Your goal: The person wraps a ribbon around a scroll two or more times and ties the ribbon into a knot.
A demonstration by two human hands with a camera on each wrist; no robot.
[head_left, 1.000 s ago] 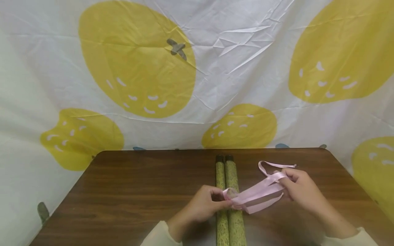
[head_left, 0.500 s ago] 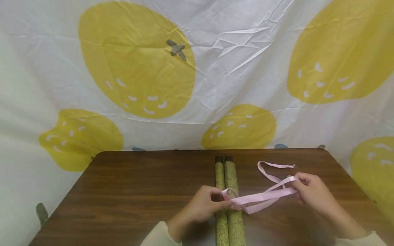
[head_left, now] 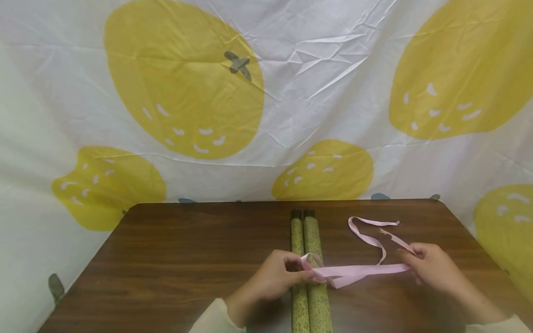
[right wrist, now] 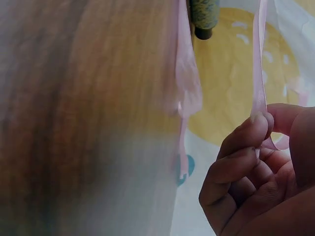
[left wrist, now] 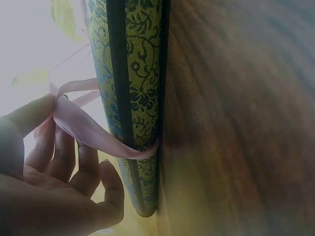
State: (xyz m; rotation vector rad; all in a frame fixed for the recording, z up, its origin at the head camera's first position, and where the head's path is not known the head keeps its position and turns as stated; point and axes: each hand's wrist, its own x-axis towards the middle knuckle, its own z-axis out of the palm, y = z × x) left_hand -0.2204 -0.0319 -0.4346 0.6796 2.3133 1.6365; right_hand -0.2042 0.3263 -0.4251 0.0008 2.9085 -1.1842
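Observation:
Two long rolls, a left one and a right one, lie side by side on the table, covered in yellow-green patterned cloth with dark ends. A pink ribbon passes round them; in the left wrist view the ribbon wraps a roll. My left hand pinches the ribbon by thumb and fingertips over the rolls. To their right, my right hand pinches a ribbon strand drawn out sideways. One short end sticks up past its fingers.
A loose ribbon tail curls on the brown wooden table behind the right hand. A white cloth printed with yellow fruit hangs behind the table's back edge.
My right hand has moved right and slightly nearer, drawing its strand straighter; a ribbon end now shows above its fingers. The left hand and the rolls stay in place.

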